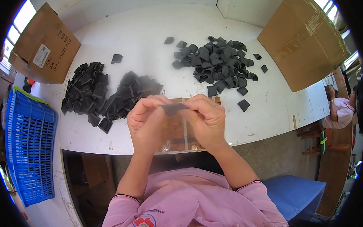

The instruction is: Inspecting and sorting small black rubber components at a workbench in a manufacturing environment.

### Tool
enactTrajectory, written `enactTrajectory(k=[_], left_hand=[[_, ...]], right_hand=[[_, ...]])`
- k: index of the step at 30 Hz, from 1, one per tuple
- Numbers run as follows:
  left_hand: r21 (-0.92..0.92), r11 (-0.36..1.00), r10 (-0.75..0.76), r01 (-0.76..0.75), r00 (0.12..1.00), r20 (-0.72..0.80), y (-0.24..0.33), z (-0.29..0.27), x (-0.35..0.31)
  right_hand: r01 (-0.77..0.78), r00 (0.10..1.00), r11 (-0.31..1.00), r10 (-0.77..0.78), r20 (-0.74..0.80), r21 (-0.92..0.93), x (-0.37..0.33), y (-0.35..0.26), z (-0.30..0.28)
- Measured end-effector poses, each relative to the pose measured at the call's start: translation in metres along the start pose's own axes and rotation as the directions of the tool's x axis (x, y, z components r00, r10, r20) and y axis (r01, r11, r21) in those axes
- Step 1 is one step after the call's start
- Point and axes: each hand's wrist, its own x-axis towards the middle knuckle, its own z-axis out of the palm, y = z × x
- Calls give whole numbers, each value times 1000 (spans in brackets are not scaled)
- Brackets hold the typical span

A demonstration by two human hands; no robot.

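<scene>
Between my two hands, above the table's near edge, is a small dark grey piece of fabric or foam (174, 109). My left hand (145, 122) pinches its left end, and my right hand (207, 120) pinches the right end. Some blur covers the piece and my left fingers. Just beyond my left hand lie a heap of flat black pieces (132, 91) and another black heap (84, 91) farther left. Past my right hand spreads a pile of dark grey, rounded, tube-like pieces (217, 60), several with open ends showing.
Cardboard boxes stand at the back left (47, 46) and right (302, 37) of the white table (127, 35). A brown board (172, 134) lies beneath my hands. A blue plastic basket (30, 146) is at far left. Another person (341, 112) sits at far right.
</scene>
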Motion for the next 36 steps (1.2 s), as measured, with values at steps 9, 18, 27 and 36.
enactTrajectory(k=[9, 18, 27, 36], left_hand=[[359, 928, 94, -101, 995, 37, 11, -2, 5], [385, 915, 132, -124, 991, 7, 5, 3, 2], [608, 723, 275, -328, 944, 182, 5, 4, 12], [947, 322, 376, 4, 917, -132, -31, -120, 90]], right_hand=[[-42, 992, 997, 49, 120, -62, 11, -12, -9], [16, 994, 999, -12, 111, -40, 10, -4, -5], [223, 975, 944, -212, 72, -243, 2, -1, 4], [-325, 890, 699, 454, -44, 637, 55, 9, -62]])
